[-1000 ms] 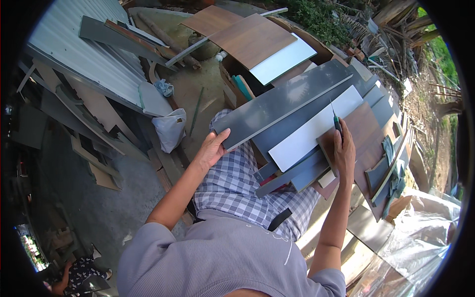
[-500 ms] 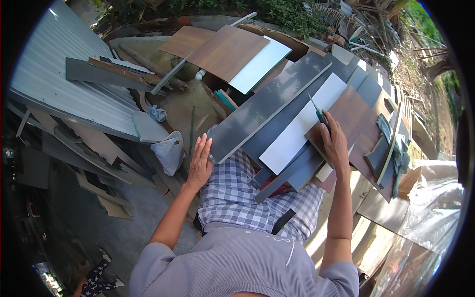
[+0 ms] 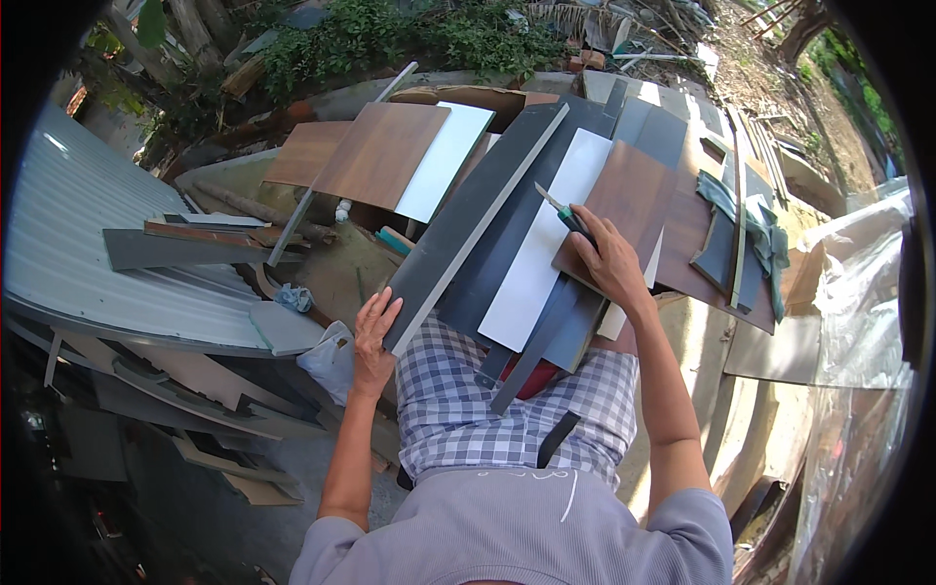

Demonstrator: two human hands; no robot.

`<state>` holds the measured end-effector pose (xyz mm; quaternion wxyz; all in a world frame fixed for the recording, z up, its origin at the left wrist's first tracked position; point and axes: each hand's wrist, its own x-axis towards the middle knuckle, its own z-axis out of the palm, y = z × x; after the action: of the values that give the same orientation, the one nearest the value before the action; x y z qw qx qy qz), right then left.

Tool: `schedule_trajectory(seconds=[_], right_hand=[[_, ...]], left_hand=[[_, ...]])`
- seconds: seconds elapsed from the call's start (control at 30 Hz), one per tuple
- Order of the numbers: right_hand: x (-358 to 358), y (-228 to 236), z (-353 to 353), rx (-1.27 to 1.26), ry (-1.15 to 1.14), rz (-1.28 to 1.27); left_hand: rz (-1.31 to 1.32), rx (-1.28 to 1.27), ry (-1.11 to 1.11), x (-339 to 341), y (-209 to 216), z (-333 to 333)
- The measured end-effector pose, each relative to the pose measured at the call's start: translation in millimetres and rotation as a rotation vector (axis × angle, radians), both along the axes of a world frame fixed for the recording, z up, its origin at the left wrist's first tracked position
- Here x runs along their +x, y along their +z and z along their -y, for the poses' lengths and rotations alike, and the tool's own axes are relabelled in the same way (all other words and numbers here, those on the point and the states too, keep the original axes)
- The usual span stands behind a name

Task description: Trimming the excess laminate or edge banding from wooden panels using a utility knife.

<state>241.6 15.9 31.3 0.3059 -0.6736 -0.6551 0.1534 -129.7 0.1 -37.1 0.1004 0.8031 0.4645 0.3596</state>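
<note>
My left hand (image 3: 372,336) grips the near left corner of a long dark grey board (image 3: 478,229), its fingers bent over the edge. The board lies slanted over my lap, and its pale long edge faces right. In my right hand (image 3: 612,258) is a knife (image 3: 565,212) with a black and green handle, its pointed blade directed up and left. That hand hovers over a white strip (image 3: 551,234) and a brown wood-grain board (image 3: 629,200). Darker strips (image 3: 531,361) lie beneath them near my knees.
Brown (image 3: 380,156) and white (image 3: 444,161) panels are stacked ahead. Corrugated metal sheeting (image 3: 117,263) stands at the left, with offcuts on it and a white bag (image 3: 330,361) beside it. A greenish cloth (image 3: 765,239) and clear plastic sheeting (image 3: 858,322) are at the right.
My left hand has closed on the grey board's near end, and the board has tilted so more of its edge shows. The knife blade has swung further left. My view has shifted.
</note>
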Motion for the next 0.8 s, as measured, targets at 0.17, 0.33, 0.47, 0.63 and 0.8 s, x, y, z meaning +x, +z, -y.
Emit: schedule_trajectory(seconds=[0.17, 0.33, 0.47, 0.63, 0.8], right_hand=[[-13, 2, 3, -0.019, 0.025, -0.085], [-65, 30, 34, -0.028, 0.193, -0.075], [-107, 46, 52, -0.002, 0.429, 0.017], [-138, 43, 62, 0.033, 0.605, 0.067], [-147, 33, 63, 0.050, 0.632, 0.086]], left_hand=[[0.258, -0.236, 0.078, 17, 32, 9], [0.540, -0.447, 0.199, 32, 55, 18], [0.578, -0.495, 0.198, 34, 53, 18], [0.558, -0.418, 0.191, 35, 44, 19], [0.633, -0.503, 0.206, 36, 49, 21]])
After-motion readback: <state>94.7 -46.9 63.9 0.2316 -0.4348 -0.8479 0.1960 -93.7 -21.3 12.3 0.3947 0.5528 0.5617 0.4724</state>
